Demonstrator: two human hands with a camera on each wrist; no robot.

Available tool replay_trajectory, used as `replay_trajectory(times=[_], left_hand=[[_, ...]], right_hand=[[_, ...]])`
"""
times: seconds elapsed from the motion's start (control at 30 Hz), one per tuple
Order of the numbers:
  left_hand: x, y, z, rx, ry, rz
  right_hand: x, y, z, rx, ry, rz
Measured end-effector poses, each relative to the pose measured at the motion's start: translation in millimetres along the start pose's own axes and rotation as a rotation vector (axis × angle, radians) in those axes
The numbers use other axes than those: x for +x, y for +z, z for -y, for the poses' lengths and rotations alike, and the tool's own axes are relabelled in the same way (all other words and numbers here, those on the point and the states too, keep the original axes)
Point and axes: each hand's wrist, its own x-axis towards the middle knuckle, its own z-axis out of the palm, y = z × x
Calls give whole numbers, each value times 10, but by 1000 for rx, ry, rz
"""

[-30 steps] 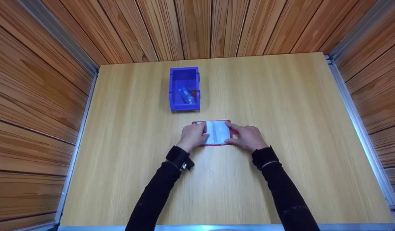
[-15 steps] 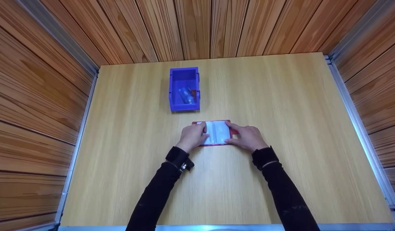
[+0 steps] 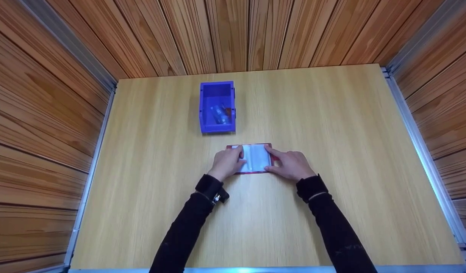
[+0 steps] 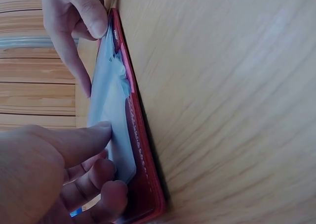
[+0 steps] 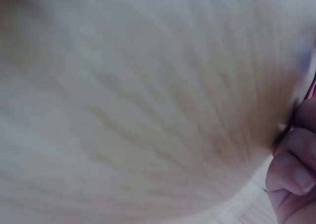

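- Lying flat on the table [image 3: 331, 151], the red card holder [image 3: 254, 158] is spread open between the two hands, its clear sleeves [image 4: 106, 110] facing up; its long axis runs left to right, from one hand to the other, and its spine points away from the person toward the bin.
- The blue bin [image 3: 217, 106] stands beyond the left hand, near the holder but apart from it, with what look like cards [image 3: 219, 113] inside.
- The left hand [image 3: 227, 163] presses the holder's left side, fingers curled over the sleeve's edge.
- The right hand [image 3: 291, 163] grips the right edge, thumb and bent fingers on the sleeve; the right wrist view is too blurred to show more.
- Judged from this, the holder is open and steadied, but no card is in either hand, so any filling or emptying of sleeves is not yet under way.
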Motion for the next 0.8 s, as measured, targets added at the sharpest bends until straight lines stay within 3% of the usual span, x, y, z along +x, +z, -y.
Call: replay_trajectory(times=[0.2,0.43,0.8], left_hand=[[6,-3,7,-8,0,13],[-3,-27,2,-56,5,37],[-22,-49,27,-98,17,45]], right_hand=[[14,9,52,-36,-28,8],[23,-4,80,-7,-55,39],[47,67,104,-30,-49,-37]])
